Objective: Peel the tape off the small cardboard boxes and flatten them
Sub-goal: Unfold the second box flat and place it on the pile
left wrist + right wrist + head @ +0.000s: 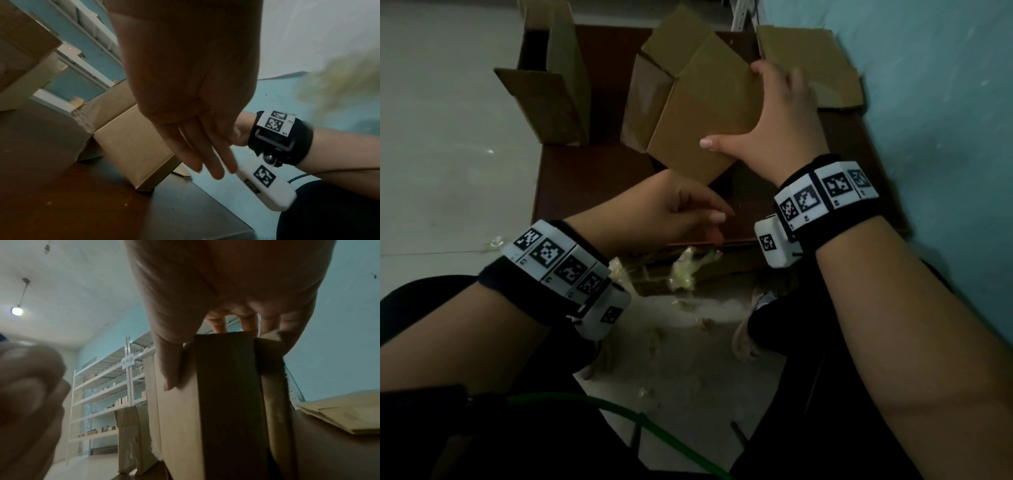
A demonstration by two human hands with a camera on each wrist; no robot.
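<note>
1. Head view, far left: an opened box [551, 85] stands upright at the back left corner of the brown table [585, 185], flaps up.
2. Near the table's front edge, the left hand [671, 212] hovers low with nothing in it; in the left wrist view its fingers [207, 155] lie straight and close together.
3. Just below that hand, crumpled strips of tape [688, 270] lie at the table's front edge, with more scraps on the floor.
4. At the table's middle stands the small box [695, 102], tilted on one corner, flaps open.
5. The right hand [774, 126] clamps this box from above, thumb on the near face, fingers curled over the far edge.
6. Far right: flattened cardboard [818, 65] lies at the back right corner, beside the blue wall.
</note>
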